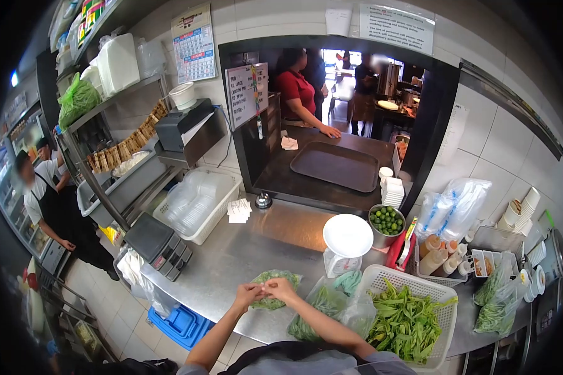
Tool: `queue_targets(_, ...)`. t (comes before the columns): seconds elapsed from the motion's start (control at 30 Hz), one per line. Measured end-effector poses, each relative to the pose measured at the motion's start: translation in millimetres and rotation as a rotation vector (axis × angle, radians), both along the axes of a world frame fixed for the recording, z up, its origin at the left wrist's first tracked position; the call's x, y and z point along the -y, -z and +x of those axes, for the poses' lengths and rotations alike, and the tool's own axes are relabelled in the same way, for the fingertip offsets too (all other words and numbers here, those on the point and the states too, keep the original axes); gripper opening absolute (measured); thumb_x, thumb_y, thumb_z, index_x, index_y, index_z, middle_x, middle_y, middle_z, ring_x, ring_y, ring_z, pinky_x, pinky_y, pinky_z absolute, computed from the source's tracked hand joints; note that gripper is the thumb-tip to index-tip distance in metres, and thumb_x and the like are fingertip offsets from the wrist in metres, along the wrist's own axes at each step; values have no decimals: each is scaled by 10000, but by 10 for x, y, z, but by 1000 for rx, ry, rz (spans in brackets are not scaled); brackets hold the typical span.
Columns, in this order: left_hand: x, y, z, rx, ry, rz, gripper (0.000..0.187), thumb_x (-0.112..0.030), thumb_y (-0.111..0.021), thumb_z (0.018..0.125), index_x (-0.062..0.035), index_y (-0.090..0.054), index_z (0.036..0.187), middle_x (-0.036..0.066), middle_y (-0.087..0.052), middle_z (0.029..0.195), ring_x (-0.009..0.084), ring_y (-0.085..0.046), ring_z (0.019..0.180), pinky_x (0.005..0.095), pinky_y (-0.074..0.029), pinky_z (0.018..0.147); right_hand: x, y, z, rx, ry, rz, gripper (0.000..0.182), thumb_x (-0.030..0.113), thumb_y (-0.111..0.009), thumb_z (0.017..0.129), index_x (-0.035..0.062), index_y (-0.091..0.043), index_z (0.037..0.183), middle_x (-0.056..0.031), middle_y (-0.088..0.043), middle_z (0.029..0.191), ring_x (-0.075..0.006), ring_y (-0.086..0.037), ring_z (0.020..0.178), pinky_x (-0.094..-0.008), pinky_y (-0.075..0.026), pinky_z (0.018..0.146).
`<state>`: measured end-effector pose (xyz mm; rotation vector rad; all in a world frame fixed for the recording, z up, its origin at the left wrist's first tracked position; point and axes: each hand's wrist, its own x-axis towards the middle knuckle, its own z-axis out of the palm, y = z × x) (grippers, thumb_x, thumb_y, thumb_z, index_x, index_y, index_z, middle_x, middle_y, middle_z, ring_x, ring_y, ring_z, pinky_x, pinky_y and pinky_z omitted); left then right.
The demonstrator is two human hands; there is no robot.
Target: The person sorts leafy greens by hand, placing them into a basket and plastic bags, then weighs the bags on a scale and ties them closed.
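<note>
On the steel counter, a clear plastic bag of green vegetables lies under both hands. My left hand and my right hand meet over its upper part, fingers pinched together; whatever they hold is too small to make out. Just right of them rests a second bag of cut greens, partly behind my right forearm. A white basket heaped with leafy greens stands further right. Behind the bags is a white scale with a round pan, a teal cloth beside its base.
Beyond the counter, a person in red rests a hand near a dark tray in the pass-through. Limes, sauce bottles and more bagged greens stand right. Left are a container basket, black drawers and two people in aprons.
</note>
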<state>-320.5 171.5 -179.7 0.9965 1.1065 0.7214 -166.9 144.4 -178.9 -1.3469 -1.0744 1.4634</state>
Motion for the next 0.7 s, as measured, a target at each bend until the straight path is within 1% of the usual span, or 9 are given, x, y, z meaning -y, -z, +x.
queue_targets(0.13, 33, 158, 27, -91, -79, 199, 104, -48, -542, 852, 37, -597, 878, 81, -600, 802, 124, -605, 640, 240, -541, 595, -20, 55, 6, 128, 9, 27, 125, 71, -654, 787, -19, -635, 872, -89, -651, 751, -143, -642, 663, -243, -529, 592)
queue_targets(0.23, 66, 209, 137, -8, -151, 218, 133, -66, -506, 862, 18, -605, 834, 111, -605, 798, 170, -605, 678, 267, -534, 595, -78, 201, -118, 341, 135, 376, 62, 28, -626, 786, -27, -598, 785, -91, -622, 688, -137, -630, 609, -253, -503, 535)
queue_targets(0.27, 32, 299, 136, -139, -122, 338, 153, -88, -495, 868, 14, -605, 840, 123, -600, 788, 200, -595, 705, 293, -522, 614, -90, 255, -140, 413, 175, 493, 61, 14, -617, 785, -30, -585, 756, -92, -613, 666, -135, -626, 591, -256, -494, 515)
queue_targets(0.3, -10, 356, 138, -272, -91, 458, 174, -110, -484, 875, 10, -606, 846, 134, -596, 779, 231, -585, 731, 319, -510, 632, -95, 239, -145, 375, 191, 516, 64, 6, -609, 785, -29, -574, 744, -92, -605, 667, -137, -622, 582, -260, -490, 510)
queue_targets(0.37, -18, 488, 102, -442, -50, 608, 210, -147, -466, 881, 8, -606, 856, 159, -583, 776, 286, -554, 785, 366, -475, 676, -162, 197, -105, 300, 225, 558, 77, -11, -593, 784, -29, -552, 721, -91, -589, 668, -142, -616, 566, -269, -482, 499)
queue_targets(0.43, 64, 329, 140, -513, -29, 669, 240, -176, -455, 880, 11, -605, 864, 185, -566, 788, 336, -515, 839, 407, -429, 727, -219, 120, -60, 289, 185, 514, 67, -23, -582, 781, -25, -553, 720, -84, -581, 679, -145, -620, 574, -270, -481, 506)
queue_targets(0.57, 26, 495, 70, -493, -18, 681, 222, -175, -472, 853, -6, -616, 858, 195, -547, 862, 329, -508, 838, 412, -401, 752, -340, 143, -55, 384, 254, 545, 42, -36, -591, 692, 4, -580, 701, -94, -575, 685, -187, -590, 562, -317, -465, 533)
queue_targets(0.63, -35, 443, 61, -576, 66, 859, 232, -185, -472, 854, 2, -609, 848, 182, -538, 836, 331, -505, 827, 418, -399, 743, -433, 252, -55, 343, 307, 499, 40, 4, -611, 660, 26, -594, 689, -107, -596, 720, -198, -572, 557, -331, -456, 555)
queue_targets(0.7, -235, 527, 57, -592, 76, 767, 234, -183, -471, 850, 12, -598, 836, 176, -529, 824, 333, -507, 807, 417, -398, 729, -482, 270, -28, 356, 322, 466, 13, 28, -609, 664, 35, -599, 668, -121, -619, 767, -190, -596, 589, -321, -457, 567)
